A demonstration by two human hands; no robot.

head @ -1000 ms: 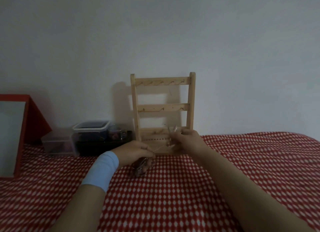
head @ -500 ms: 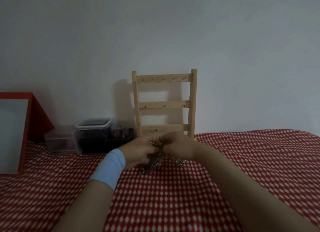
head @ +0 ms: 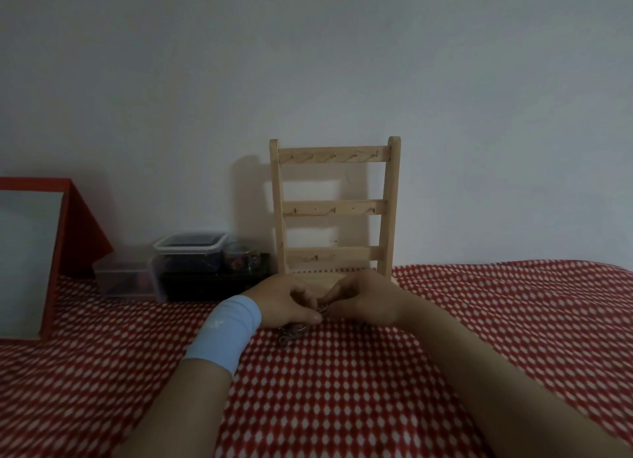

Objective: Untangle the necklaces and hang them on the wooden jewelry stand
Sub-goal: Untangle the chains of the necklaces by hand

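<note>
Both hands are pinching one little bunch of chains. The left hand (head: 284,301) has its thumb and fingers curled down onto the necklaces (head: 290,332). The right hand (head: 363,301) pinches them from the other side with bent fingers. The fingertips of the two hands come very close together over the shiny bit in the middle.

The necklaces are a small, dark, tangled clump. Part of it sits between the fingers, and the rest hangs down and lies on the red cloth (head: 342,399) just under the left hand. It is too dim to tell how many chains there are.

A light blue wristband (head: 226,331) goes round the left wrist.

Right behind the hands stands the wooden jewelry stand (head: 334,205), up against the wall. It looks like a little ladder, with three bars that have small hooks on them.

To the left of the stand is a little round jar (head: 239,259), then a clear box with a lid (head: 188,255) with dark things inside, then a lower clear box (head: 123,279). Far to the left a mirror with a red frame (head: 61,224) leans back.
</note>
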